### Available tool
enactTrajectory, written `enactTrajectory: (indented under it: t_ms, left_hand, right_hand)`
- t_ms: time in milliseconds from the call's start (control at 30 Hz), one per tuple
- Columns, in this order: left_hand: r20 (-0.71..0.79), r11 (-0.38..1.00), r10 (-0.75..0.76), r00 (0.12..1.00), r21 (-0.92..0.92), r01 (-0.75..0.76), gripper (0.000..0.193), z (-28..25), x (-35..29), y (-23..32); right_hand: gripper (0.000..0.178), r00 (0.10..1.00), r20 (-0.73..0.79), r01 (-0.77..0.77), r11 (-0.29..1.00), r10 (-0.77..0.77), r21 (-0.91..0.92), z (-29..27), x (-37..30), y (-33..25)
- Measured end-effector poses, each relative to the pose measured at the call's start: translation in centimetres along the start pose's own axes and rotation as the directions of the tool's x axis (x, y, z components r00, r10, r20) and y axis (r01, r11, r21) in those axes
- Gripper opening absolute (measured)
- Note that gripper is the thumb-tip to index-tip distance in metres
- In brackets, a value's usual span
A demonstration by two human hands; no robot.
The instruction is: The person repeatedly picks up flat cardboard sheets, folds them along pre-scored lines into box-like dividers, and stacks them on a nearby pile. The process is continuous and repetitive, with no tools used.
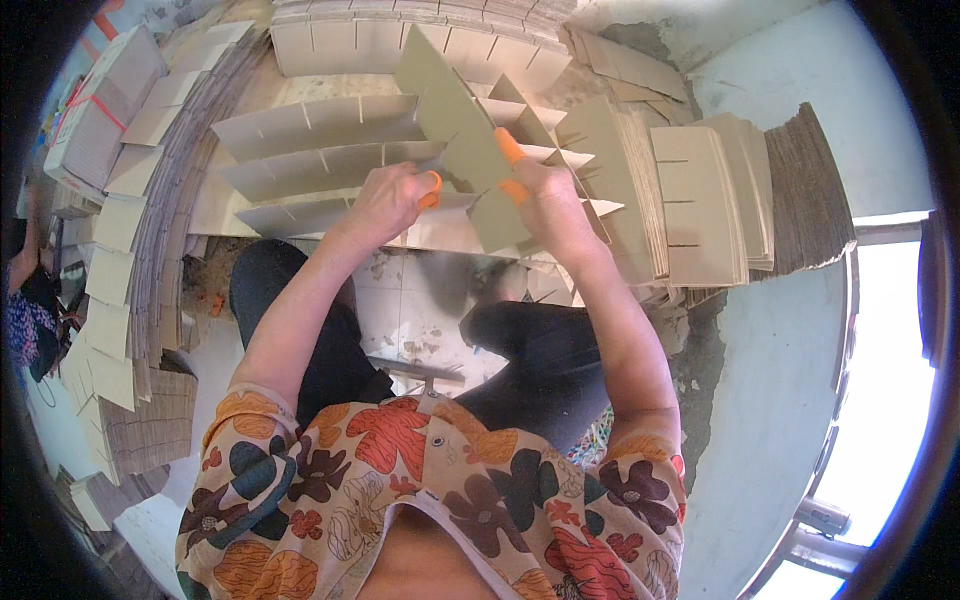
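My right hand (548,195), with orange finger covers on its thumb and a finger, grips a tilted cardboard sheet (450,120) by its right edge. That sheet stands crosswise at the right ends of several long slotted cardboard strips (320,118), which stand on edge in rows. My left hand (392,203), also with orange on its fingertips, is closed at the right end of the middle strip (300,172); its fingers partly hide what they pinch. Right of the sheet, interlocked cardboard dividers (545,150) stand next to my right hand.
Stacked slotted cardboard pieces (700,205) stand at the right, with more along the back (420,45) and left (150,180). A white box (105,105) with a red strap sits far left. A person's arm (25,260) shows at the left rim. My knees are below the work surface.
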State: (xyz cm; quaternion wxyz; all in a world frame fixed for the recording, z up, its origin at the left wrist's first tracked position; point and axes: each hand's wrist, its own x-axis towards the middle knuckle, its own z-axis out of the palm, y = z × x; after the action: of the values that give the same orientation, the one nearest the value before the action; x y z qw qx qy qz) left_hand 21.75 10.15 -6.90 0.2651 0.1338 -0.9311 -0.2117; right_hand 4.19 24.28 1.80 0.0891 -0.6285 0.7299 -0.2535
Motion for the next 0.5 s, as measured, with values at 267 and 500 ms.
enactTrajectory:
  t_ms: [267,500]
  left_hand:
    - [-0.013,1.000,-0.018,1.000,-0.020,0.017,0.014,0.4,0.2,-0.3]
    - [0.059,0.997,-0.051,0.997,-0.047,0.054,0.009,0.0,0.6,-0.7]
  right_hand:
    - [0.068,0.922,0.382,0.040,0.970,0.056,-0.238,3.0,0.7,0.4]
    - [0.048,0.889,0.457,0.074,0.974,0.032,-0.213,1.9,1.2,0.2]
